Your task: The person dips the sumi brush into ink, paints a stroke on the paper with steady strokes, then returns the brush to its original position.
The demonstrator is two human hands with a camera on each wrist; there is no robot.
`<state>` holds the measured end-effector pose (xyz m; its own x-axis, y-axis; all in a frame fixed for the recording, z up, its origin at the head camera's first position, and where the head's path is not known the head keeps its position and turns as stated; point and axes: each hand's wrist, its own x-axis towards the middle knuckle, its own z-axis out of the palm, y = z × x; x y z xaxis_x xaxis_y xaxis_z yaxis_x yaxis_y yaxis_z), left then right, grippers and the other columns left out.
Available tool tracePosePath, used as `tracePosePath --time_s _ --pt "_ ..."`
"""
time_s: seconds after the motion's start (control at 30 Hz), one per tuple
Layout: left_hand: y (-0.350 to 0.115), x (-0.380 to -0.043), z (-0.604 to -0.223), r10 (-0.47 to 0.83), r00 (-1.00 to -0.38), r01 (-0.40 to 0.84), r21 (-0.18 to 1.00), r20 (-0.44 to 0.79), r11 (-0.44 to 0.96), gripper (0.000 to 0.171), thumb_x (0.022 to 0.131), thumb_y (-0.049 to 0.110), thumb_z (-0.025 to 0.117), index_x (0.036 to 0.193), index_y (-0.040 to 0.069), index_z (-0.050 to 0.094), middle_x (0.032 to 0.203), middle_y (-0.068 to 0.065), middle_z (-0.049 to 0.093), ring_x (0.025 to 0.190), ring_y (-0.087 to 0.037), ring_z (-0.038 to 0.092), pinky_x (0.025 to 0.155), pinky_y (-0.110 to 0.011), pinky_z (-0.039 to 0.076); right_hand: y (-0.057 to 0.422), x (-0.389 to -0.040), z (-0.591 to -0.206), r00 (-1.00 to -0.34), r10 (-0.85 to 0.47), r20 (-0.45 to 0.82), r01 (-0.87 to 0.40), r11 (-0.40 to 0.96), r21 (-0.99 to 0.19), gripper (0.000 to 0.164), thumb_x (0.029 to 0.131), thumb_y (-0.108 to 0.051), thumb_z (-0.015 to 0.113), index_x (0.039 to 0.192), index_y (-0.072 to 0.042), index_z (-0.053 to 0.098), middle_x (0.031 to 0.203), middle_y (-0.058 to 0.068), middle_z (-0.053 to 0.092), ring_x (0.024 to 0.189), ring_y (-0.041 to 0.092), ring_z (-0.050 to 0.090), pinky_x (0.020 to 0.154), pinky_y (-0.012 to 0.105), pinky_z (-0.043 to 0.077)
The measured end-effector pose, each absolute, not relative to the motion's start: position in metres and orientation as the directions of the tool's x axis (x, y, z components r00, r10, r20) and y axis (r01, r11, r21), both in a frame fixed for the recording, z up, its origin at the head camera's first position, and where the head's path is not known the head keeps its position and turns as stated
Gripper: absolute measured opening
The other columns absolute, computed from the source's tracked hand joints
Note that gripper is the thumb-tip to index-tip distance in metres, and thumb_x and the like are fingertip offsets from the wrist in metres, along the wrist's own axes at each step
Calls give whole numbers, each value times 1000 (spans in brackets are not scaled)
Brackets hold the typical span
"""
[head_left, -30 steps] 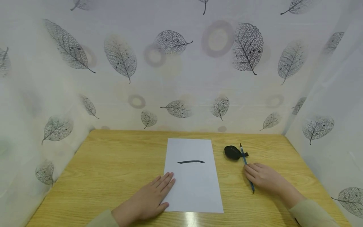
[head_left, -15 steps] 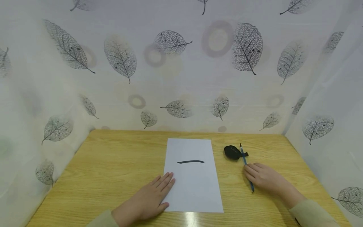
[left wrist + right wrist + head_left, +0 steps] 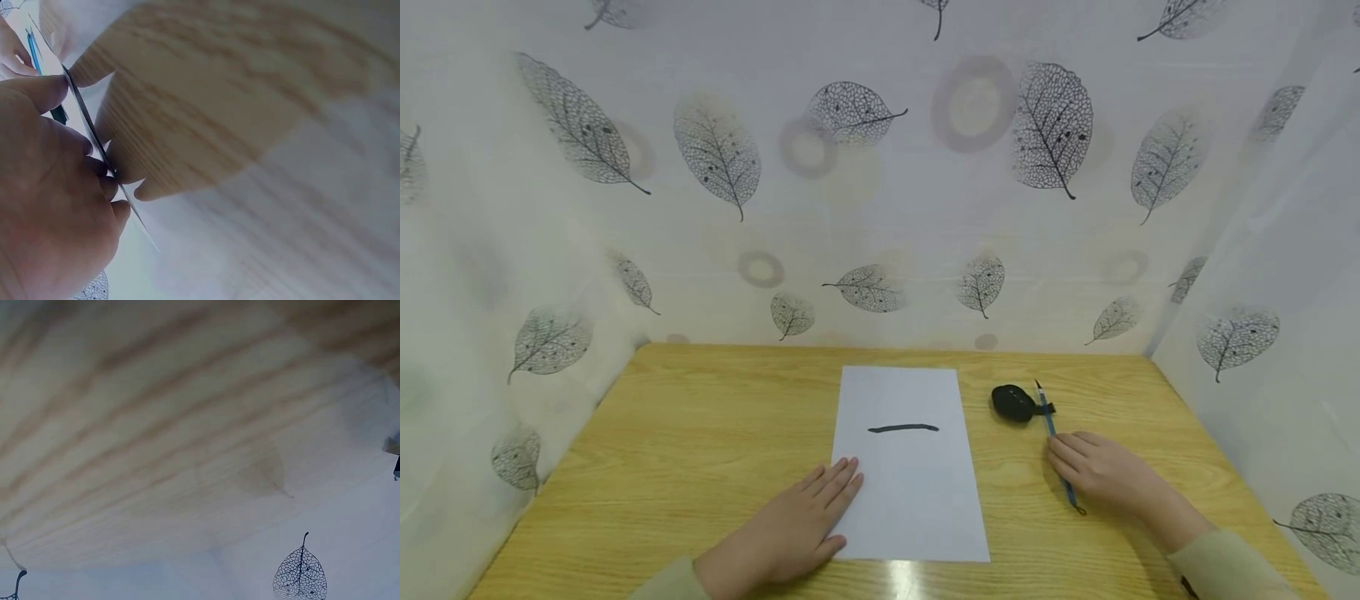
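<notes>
A white sheet of paper (image 3: pixel 917 500) lies on the table, with one short black brush stroke (image 3: pixel 903 428) across its upper half. My left hand (image 3: pixel 797 527) rests on the sheet's lower left edge, fingers straight and thumb spread. To the right of the paper, my right hand (image 3: pixel 1101 471) pinches a blue-handled writing brush (image 3: pixel 1049 424) at mid-handle. Its dark tip points away from me, and a small loop shows at the near end. The brush crosses the short tab of a black ink dish (image 3: pixel 1012 403). The right wrist view shows neither hand nor brush clearly.
The yellow wood-grain table (image 3: pixel 700 433) carries all of these things. A pale curtain (image 3: pixel 880 208) printed with leaf skeletons stands along its back edge and both sides.
The near end of the brush has swung slightly to the right, and its loop has come into sight. Both hands stay almost where they were.
</notes>
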<state>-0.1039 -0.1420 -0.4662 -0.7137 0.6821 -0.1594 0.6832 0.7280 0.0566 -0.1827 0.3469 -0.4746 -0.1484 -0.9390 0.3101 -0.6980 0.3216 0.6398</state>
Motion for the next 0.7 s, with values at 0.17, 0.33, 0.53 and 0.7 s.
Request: tracePosePath --time_s 0.17,0.33,0.53,0.7 --pt "-140 -101 -464 693 -706 693 59 -148 719 68 112 46 44 167 8 32 177 -10 25 164 -25 28 132 -44 32 348 -181 -475 -148 -931 333 -704 335 626 65 115 3 13 102 -5 76 106 12 79 92 21 76 77 34 63" --pt "-139 -100 -462 705 -698 704 61 -126 708 67 112 46 42 166 7 35 176 -11 28 163 -27 31 131 -45 34 345 -180 -472 -125 -925 358 -700 338 629 61 114 6 15 102 -4 74 105 13 78 91 21 75 76 34 63" --pt "-138 -103 -462 700 -702 700 56 -132 712 66 112 47 41 166 10 35 177 -9 27 164 -25 29 132 -44 32 333 -175 -460 -102 -919 380 -695 340 634 56 113 9 19 108 -2 73 108 13 79 91 21 75 76 33 63" --pt "-139 -107 -456 706 -700 707 36 -107 707 65 112 45 41 166 9 36 176 -10 29 163 -26 30 132 -44 33 321 -172 -455 -115 -900 421 -703 373 606 54 113 9 20 111 1 73 111 17 78 93 24 75 76 35 64"
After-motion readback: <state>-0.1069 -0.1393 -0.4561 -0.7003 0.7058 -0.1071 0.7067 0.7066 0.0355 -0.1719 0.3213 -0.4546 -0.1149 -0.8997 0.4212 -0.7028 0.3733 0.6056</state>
